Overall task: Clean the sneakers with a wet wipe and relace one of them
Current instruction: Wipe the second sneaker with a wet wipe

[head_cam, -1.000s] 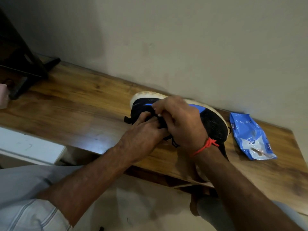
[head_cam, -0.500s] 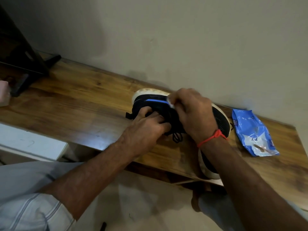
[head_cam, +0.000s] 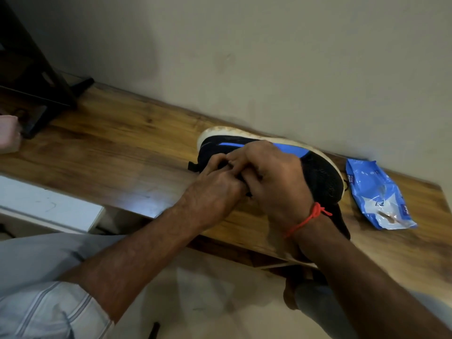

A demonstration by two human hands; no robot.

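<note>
Head view shows the sneaker (head_cam: pixel 320 177) on its side on the bench (head_cam: pixel 102 152) by the wall. I have left hand (head_cam: pixel 215 189) and right hand (head_cam: pixel 276 177) pinching its lace; keep tension even. Half a second ago, my right hand was higher.

bare wooden table (head_cam: pixel 110 152) left of sneaker (head_cam: pixel 320 177), wall (head_cam: pixel 269 69) behind, wipe packet (head_cam: pixel 376 194) right

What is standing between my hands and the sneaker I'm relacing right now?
Nothing visible. Both the left hand and the right hand are already on the black sneaker, fingers working at its lace area. The wipes packet lies off to the side.
</note>
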